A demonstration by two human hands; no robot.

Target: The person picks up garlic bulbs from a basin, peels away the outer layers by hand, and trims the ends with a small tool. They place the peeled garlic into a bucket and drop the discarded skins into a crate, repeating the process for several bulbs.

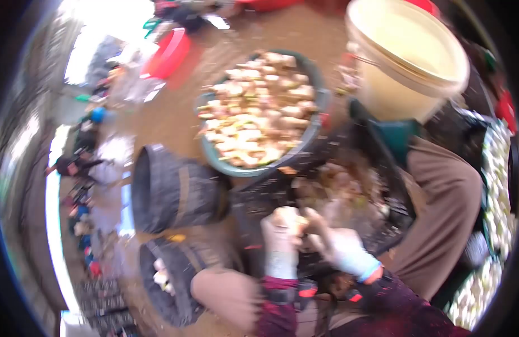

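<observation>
My left hand [282, 241], in a pale glove, is closed round a pale, roundish piece [287, 218] at the near edge of a dark tray [254, 213]. Just right of it, my right hand [337, 242], gloved too, has its fingers drawn together near the piece; motion blur hides whether it holds anything. Beyond the hands, the tray contains brownish peelings [344, 191]. A green round tub [254, 170] heaped with pale, pinkish-tipped pieces [259, 112] stands past the tray.
Two dark buckets [175, 191] [164, 281] lie left of the tray, the lower with white pieces inside. A large cream bucket [400, 84] stands upper right. Crates of white pieces [498, 191] line the right edge. Red basins [167, 53] and people [74, 164] appear farther off.
</observation>
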